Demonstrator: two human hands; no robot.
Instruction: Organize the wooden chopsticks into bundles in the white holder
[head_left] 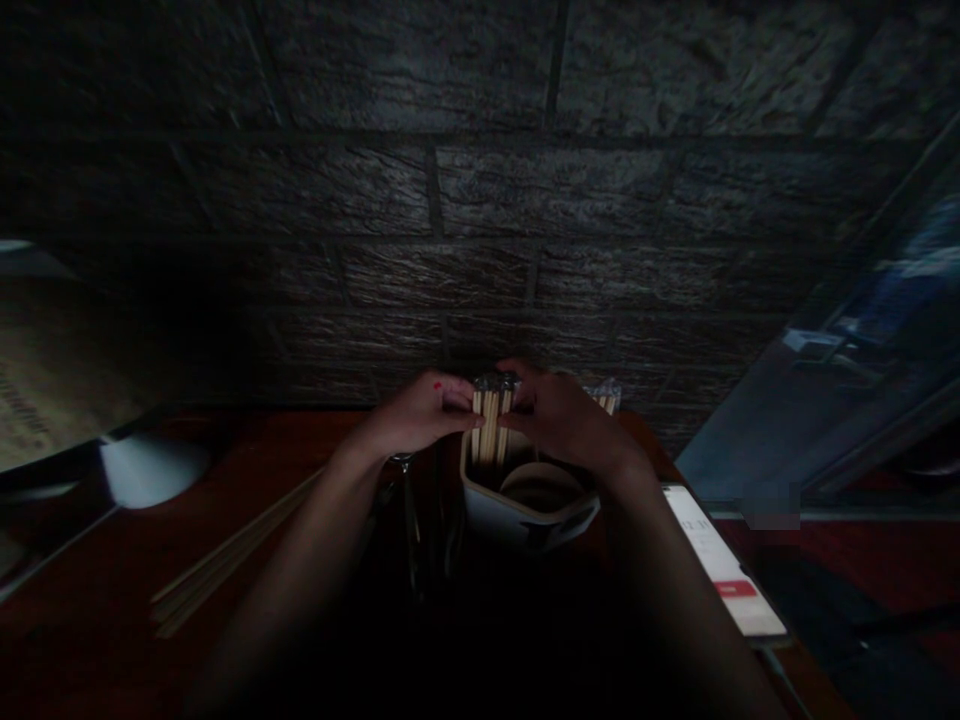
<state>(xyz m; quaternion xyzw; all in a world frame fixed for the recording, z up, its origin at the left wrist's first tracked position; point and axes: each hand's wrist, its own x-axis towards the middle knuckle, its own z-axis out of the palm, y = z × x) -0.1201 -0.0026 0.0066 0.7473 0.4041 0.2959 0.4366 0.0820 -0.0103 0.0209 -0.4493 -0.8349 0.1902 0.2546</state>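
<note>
A bundle of wrapped wooden chopsticks (489,425) stands upright in a white holder (517,520) on a dark red table. My left hand (420,412) pinches the bundle's top from the left, fingers closed on it. From the right, my right hand (559,415) grips the same bundle with curled fingers. More wrapped sticks (606,398) poke up behind my right hand.
Loose chopsticks (225,565) lie on the table (90,610) at the left. A lit phone (724,565) rests at the right. A white rounded object (146,470) sits far left. A dark brick wall (480,200) rises close behind; glass panelling at right.
</note>
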